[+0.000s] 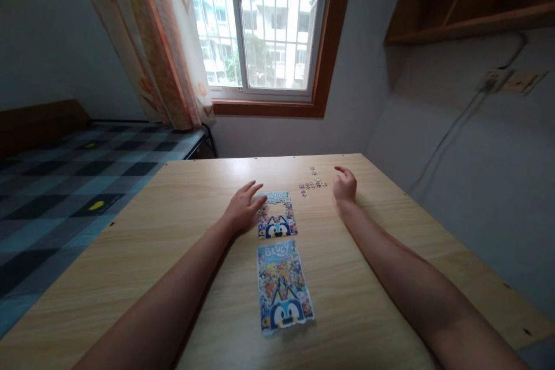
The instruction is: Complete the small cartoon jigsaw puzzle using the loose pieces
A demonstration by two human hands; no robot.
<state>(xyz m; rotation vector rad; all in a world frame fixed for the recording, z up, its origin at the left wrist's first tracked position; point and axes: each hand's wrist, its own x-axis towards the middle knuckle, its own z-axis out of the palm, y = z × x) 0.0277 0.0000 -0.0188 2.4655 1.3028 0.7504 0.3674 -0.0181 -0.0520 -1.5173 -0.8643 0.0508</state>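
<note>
A partly assembled jigsaw puzzle (277,226) lies on the wooden table, with bare wood showing through a gap in its upper middle. My left hand (245,207) rests at its left edge, fingers spread and holding nothing. Nearer to me is a printed picture sheet (284,289) with a blue cartoon dog and torn-looking edges. Loose puzzle pieces (318,183) are scattered to the right of the puzzle, beyond it. Just right of them is my right hand (346,185), its index finger extended and bent, the other fingers curled; whether it holds a piece cannot be made out.
The light wooden table (173,202) reaches toward a wall with a barred window (277,29). A bed with a checked cover (108,150) stands at the left beside a curtain (160,40). A wooden shelf (468,23) and a cable (446,139) are on the right wall.
</note>
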